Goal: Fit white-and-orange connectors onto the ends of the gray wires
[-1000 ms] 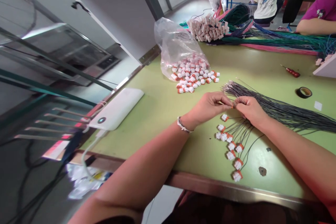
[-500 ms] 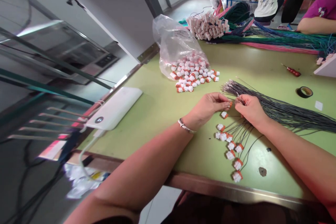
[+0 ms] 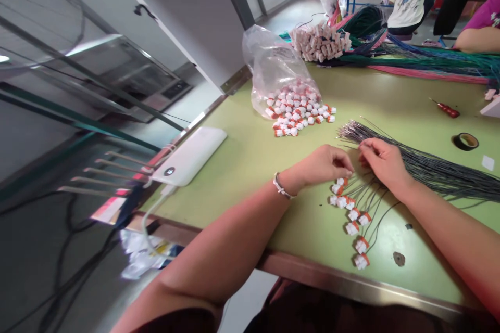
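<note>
The left hand (image 3: 326, 165) and right hand (image 3: 385, 161) have bent fingers; whether either pinches anything cannot be determined. Wired white-and-orange connectors (image 3: 353, 214) lie on the counter (image 3: 238, 177) at 6 o'clock from the hands; loose connectors (image 3: 295, 110) lie at 10 o'clock. The dark wire bundle (image 3: 437, 166) extends toward 4 o'clock.

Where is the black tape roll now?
The black tape roll lies at right in the head view, between the red-handled tool and the small white square.
</note>
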A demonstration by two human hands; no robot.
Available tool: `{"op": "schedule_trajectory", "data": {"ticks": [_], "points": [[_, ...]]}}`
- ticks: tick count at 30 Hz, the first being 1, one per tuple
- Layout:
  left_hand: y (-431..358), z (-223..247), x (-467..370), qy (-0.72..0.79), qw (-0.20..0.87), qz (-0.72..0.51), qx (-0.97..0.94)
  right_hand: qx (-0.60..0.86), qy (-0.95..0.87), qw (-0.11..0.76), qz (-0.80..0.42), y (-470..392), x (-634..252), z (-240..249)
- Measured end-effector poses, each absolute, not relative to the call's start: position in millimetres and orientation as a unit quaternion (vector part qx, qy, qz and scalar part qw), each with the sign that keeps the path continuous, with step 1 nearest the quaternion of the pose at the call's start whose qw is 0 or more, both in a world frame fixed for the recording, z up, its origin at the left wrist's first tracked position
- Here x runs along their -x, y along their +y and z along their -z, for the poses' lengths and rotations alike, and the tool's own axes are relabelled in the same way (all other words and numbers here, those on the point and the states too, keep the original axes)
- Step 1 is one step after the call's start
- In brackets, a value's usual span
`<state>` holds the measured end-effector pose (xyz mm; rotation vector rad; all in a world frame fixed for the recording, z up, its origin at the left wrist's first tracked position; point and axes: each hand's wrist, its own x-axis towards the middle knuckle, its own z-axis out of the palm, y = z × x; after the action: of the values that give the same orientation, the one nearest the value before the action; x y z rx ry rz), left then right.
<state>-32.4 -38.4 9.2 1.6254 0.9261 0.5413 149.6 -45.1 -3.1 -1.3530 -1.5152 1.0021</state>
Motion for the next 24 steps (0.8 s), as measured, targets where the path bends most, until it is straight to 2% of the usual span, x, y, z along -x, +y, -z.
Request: {"op": "schedule_trajectory", "data": {"ticks": [3, 6, 8, 11, 13, 19, 22, 24], "points": [[-47.4, -18.0, 32.0, 0.313, 0.542, -0.113, -0.772, 0.540, -0.561, 0.489, -0.394, -46.7, -149.8, 1.5], [-48.9, -25.7, 35.5, 0.252, 0.516, -0.049, -0.817, 0.531, -0.587, 0.472, -0.388, -47.7, -148.3, 1.1], [-41.5, -28.5, 44.3, 0.376, 0.407, -0.092, -0.828, 0.529, -0.616, 0.431, -0.393, -47.9, -147.6, 2.0], [-20.5, -26.3, 65.1, 0.653, 0.131, -0.187, -0.722, 0.526, -0.623, 0.405, -0.414, -48.9, -147.2, 2.3], [-5.9, -20.2, 78.4, 0.715, 0.040, -0.184, -0.674, 0.525, -0.603, 0.413, -0.437, -50.3, -146.8, 0.5], [10.3, -3.2, 87.8, 0.692, 0.026, -0.112, -0.712, 0.537, -0.537, 0.411, -0.504, -52.2, -144.5, -3.7], [5.5, -6.5, 81.4, 0.667, 0.051, -0.159, -0.727, 0.532, -0.534, 0.429, -0.498, -49.8, -144.6, 1.2], [-0.8, -12.5, 75.4, 0.657, 0.118, -0.227, -0.709, 0.529, -0.535, 0.454, -0.477, -48.2, -144.8, 5.1]]}}
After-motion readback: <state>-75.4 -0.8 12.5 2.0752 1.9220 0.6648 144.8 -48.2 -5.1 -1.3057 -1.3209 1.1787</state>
